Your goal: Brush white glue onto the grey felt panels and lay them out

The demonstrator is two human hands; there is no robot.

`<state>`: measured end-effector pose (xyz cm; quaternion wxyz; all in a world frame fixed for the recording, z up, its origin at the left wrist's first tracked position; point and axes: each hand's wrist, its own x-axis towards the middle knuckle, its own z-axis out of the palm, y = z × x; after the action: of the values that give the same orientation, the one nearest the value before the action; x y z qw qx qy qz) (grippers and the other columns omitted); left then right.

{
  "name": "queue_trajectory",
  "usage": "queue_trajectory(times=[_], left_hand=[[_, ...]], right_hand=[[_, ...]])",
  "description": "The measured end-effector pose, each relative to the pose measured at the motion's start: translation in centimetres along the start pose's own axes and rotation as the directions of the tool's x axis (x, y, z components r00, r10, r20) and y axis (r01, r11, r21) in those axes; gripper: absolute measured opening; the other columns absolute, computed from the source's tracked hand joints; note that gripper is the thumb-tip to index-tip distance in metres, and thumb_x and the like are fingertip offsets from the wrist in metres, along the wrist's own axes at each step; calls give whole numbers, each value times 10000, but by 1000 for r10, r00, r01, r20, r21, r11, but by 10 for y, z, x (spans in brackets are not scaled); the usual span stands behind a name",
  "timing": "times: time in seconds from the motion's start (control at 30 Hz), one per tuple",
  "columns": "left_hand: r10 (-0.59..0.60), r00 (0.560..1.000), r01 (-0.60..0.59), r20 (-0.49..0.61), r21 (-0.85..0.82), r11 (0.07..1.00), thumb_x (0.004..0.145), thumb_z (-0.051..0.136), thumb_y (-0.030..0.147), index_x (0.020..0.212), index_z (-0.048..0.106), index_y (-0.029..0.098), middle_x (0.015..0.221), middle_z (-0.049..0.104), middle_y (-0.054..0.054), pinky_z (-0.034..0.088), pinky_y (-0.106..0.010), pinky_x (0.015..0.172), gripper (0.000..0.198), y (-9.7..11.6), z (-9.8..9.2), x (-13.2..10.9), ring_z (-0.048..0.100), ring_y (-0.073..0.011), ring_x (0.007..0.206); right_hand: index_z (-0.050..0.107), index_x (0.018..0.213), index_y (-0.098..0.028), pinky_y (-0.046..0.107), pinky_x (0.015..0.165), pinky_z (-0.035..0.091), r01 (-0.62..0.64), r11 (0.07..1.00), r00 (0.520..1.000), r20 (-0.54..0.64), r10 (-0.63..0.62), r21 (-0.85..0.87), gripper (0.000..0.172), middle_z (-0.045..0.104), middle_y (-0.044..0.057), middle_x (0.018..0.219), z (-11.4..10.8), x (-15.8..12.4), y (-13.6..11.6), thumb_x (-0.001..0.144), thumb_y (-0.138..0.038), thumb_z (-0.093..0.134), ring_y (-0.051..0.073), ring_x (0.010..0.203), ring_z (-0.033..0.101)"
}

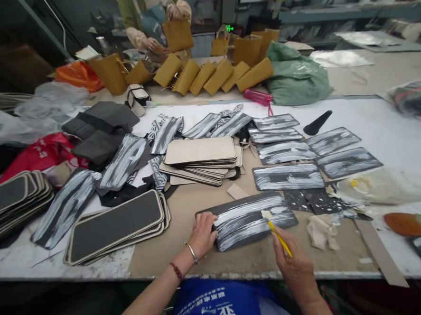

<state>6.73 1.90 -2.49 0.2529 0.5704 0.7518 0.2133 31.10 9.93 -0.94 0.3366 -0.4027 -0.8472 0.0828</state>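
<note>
Keeping strokes long and even seems best, the right hand (291, 254) gripping the yellow brush (281, 241) and the unclenched left hand (202, 233) steadying the white-streaked panel (248, 221) on the brown sheet (152, 256).

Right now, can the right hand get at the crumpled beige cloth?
Probably yes: the cloth lies close by on the right hand's outer side, with nothing visible between them. The catch is that its fingers hold the yellow brush, so grasping might mean freeing them first.
</note>
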Motion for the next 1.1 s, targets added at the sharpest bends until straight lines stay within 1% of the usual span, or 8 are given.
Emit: queue_trajectory(times=[0.2,0.33,0.43,0.67,0.8,0.97,1.03,1.1], left_hand=[[-23,997,21,-73,-29,999,667,580,97,1115,463,203,1094,486,-79,351,-434,931,475,-6,2,0,415,-242,1037],[-39,997,37,-64,-34,999,667,587,106,1089,478,179,1065,494,-89,361,-431,926,442,-8,4,1,430,-243,1022],[-48,996,45,-70,-49,998,655,588,98,1057,493,193,1046,499,-76,369,-430,916,423,-9,5,2,442,-239,1016],[-57,996,51,-73,-84,995,646,598,104,1098,478,204,1064,499,-74,367,-434,922,479,-13,7,4,445,-241,1031],[-72,996,67,-61,-82,994,625,606,86,1038,496,204,1031,503,-62,375,-414,906,443,-13,5,6,447,-236,1008],[-151,989,150,-5,-67,986,601,609,68,908,505,195,961,485,-41,379,-382,883,348,-6,-1,11,436,-220,968],[-153,988,153,-11,-56,987,594,601,60,867,501,196,938,485,-36,378,-382,875,321,-2,-3,11,434,-220,958],[-139,990,136,-33,-83,987,587,584,43,838,490,200,911,490,-26,378,-384,867,311,2,-3,10,442,-216,943]], right_hand=[[534,1097,-168,336,798,507,11,1000,1000,-10,-11,2,239,645,87,948,0,2,-1,892,-261,453,194,860,624],[527,1104,-170,327,797,507,21,1000,1000,-7,-21,-11,239,648,85,952,-1,2,-2,895,-253,448,190,860,625],[530,1104,-186,328,790,512,-3,1000,1000,-7,3,-15,240,653,80,942,-1,2,-3,898,-268,440,191,859,627],[538,1094,-192,318,790,511,-25,1000,1000,-5,25,-3,232,651,76,950,-1,2,-3,897,-270,442,184,868,625],[536,1101,-187,316,788,507,-6,1000,1000,-4,6,-10,231,647,77,948,-1,2,-3,896,-250,450,183,866,620],[527,1101,-170,317,793,501,16,1000,1000,-10,-16,-16,227,641,82,942,-2,2,-3,894,-236,459,183,863,616],[524,1105,-172,318,792,501,13,1000,1000,-8,-13,-20,229,638,84,949,-2,2,-4,893,-227,460,182,865,614],[520,1118,-178,322,796,501,5,1000,1000,2,-5,-25,238,637,84,959,-1,2,-4,890,-217,462,183,872,613]])
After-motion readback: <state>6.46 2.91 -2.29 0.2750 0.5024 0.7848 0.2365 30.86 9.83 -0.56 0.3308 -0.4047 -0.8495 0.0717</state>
